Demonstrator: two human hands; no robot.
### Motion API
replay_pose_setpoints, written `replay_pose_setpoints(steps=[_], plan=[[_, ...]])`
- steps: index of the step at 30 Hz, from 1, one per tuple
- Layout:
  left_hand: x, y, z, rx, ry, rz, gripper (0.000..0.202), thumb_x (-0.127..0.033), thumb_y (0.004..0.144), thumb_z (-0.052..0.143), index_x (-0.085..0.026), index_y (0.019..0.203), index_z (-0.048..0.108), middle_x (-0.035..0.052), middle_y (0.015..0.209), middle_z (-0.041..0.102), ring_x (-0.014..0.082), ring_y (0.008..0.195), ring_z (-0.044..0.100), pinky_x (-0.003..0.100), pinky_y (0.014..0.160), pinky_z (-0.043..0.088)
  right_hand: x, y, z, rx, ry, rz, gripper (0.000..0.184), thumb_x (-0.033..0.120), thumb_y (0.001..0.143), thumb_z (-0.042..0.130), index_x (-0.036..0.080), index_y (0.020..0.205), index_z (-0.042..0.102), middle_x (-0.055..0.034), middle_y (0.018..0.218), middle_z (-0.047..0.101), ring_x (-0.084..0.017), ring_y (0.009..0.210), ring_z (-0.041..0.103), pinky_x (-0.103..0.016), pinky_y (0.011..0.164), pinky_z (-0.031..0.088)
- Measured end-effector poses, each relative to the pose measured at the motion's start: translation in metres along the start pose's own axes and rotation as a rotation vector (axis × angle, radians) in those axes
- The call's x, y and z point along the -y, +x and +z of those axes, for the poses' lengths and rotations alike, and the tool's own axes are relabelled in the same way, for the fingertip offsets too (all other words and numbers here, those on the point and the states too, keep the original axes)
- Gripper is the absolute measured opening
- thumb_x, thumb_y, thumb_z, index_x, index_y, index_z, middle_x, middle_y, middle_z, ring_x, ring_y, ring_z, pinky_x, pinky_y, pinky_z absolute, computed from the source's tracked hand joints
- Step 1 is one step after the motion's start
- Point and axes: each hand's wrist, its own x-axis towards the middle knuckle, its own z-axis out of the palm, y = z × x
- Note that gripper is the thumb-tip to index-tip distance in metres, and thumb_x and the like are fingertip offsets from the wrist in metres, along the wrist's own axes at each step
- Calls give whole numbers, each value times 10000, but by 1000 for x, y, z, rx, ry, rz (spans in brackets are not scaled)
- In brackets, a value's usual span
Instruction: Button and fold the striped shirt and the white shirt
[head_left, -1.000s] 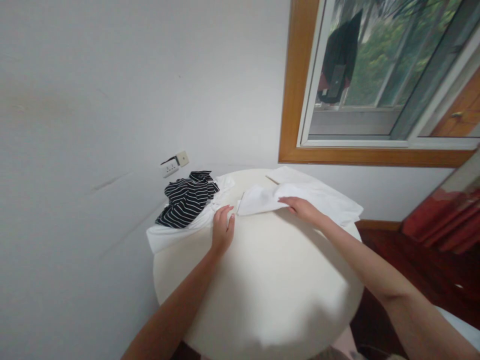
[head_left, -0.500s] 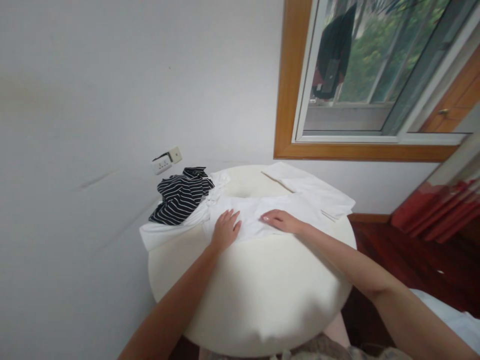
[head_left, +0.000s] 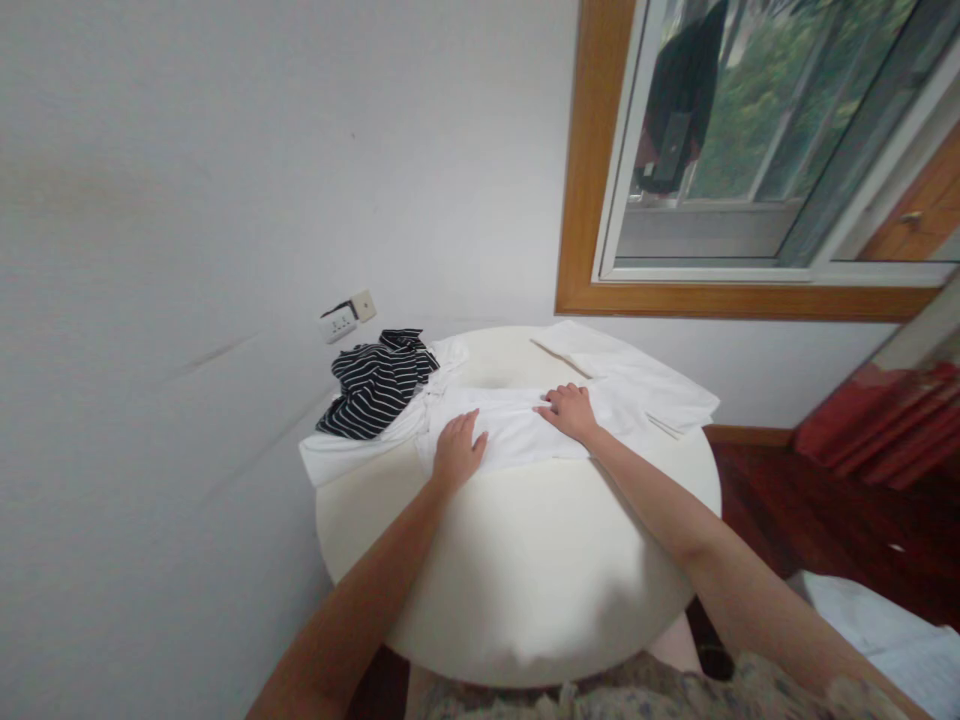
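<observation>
A white garment [head_left: 510, 430] lies spread across the far half of the round table, its trouser-like or sleeve-like parts reaching out to both sides. My left hand [head_left: 459, 450] rests flat on its left part, fingers apart. On the right of the middle, my right hand [head_left: 570, 410] lies on the same cloth with its fingers spread and slightly bent. Neither hand grips anything that I can see. A black garment with white stripes [head_left: 375, 385] sits crumpled over the white cloth at the left.
The round white table [head_left: 525, 570] stands against a wall with a socket [head_left: 339, 323]. A wood-framed window [head_left: 574, 200] is at the upper right. Red curtains [head_left: 885, 430] hang on the right. Something white [head_left: 877, 630] lies low at the right.
My right hand has moved up and a little right across the white cloth, its fingers now more spread. My left hand stays on the cloth. The view has shifted slightly.
</observation>
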Motion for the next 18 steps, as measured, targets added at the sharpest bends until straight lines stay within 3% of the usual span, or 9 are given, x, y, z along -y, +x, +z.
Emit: replay_pose_setpoints(steps=[5, 10, 13, 15, 18], plan=[[-11, -2, -14, -97, 83, 86, 522, -393, 942, 405, -164, 1411, 417, 135, 1408, 501, 289, 1339, 402, 476, 1132, 297, 10, -15, -30, 20, 79, -355, 403, 461, 971, 404, 157, 892, 657, -112, 931, 626, -224, 935, 513, -337, 832, 331], [-28, -4, -36, -65, 100, 319, 680, -535, 878, 508, -193, 1449, 371, 124, 1470, 424, 307, 1402, 294, 510, 1179, 140, 33, -66, -71, 184, 134, -667, 412, 428, 1003, 315, 160, 962, 626, -87, 849, 637, -187, 800, 563, -289, 723, 362], [-32, -3, -42, 94, 28, 523, 648, -576, 853, 541, -218, 1388, 465, 105, 1290, 579, 274, 1269, 450, 490, 1164, 169, 47, -104, -96, 325, 116, -649, 407, 468, 992, 342, 173, 1047, 618, -85, 888, 664, -189, 774, 600, -277, 665, 359], [-33, -4, -43, 217, -20, 630, 488, -568, 871, 527, -238, 1219, 615, 67, 1035, 659, 228, 1064, 554, 446, 1092, 290, 51, -123, -113, 439, 146, -565, 407, 514, 963, 403, 184, 1021, 634, -78, 885, 678, -196, 767, 622, -267, 641, 363], [-35, -6, -46, 296, -48, 692, 360, -519, 905, 503, -225, 909, 710, 46, 820, 620, 191, 884, 548, 364, 902, 409, 48, -133, -133, 500, 204, -426, 347, 416, 985, 391, 195, 980, 659, -68, 880, 692, -199, 801, 645, -261, 676, 396]])
